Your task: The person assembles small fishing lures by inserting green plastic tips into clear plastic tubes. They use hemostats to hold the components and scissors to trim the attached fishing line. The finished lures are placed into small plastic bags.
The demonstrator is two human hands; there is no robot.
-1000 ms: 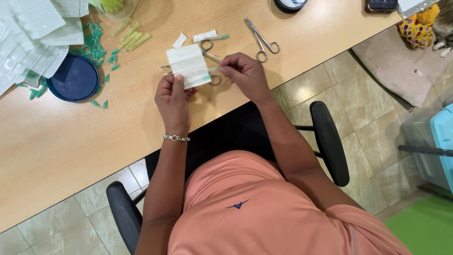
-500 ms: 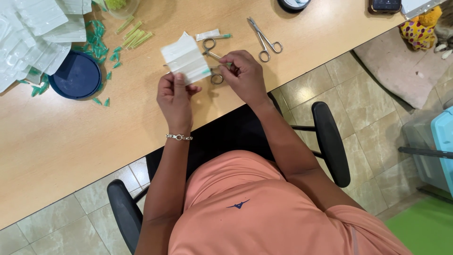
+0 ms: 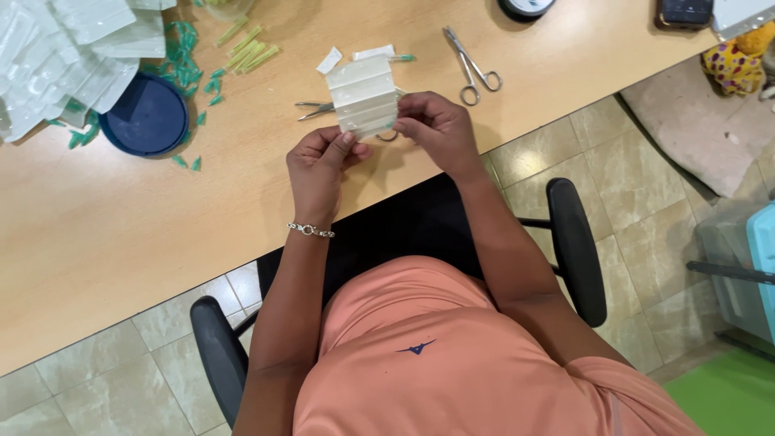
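White packet strip (image 3: 362, 95) now raised squarer above the table (image 3: 121, 226), both hands, left (image 3: 321, 161) and right (image 3: 432, 127), pinching its lower corners beside the scissors (image 3: 472, 64).

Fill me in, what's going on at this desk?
A seated person holds a strip of clear blister packs above the wooden desk, left hand pinching its lower edge, right hand gripping its right side. Scissors lie just beyond. At the left are a dark blue lid, scattered green caps and a pile of similar packs.
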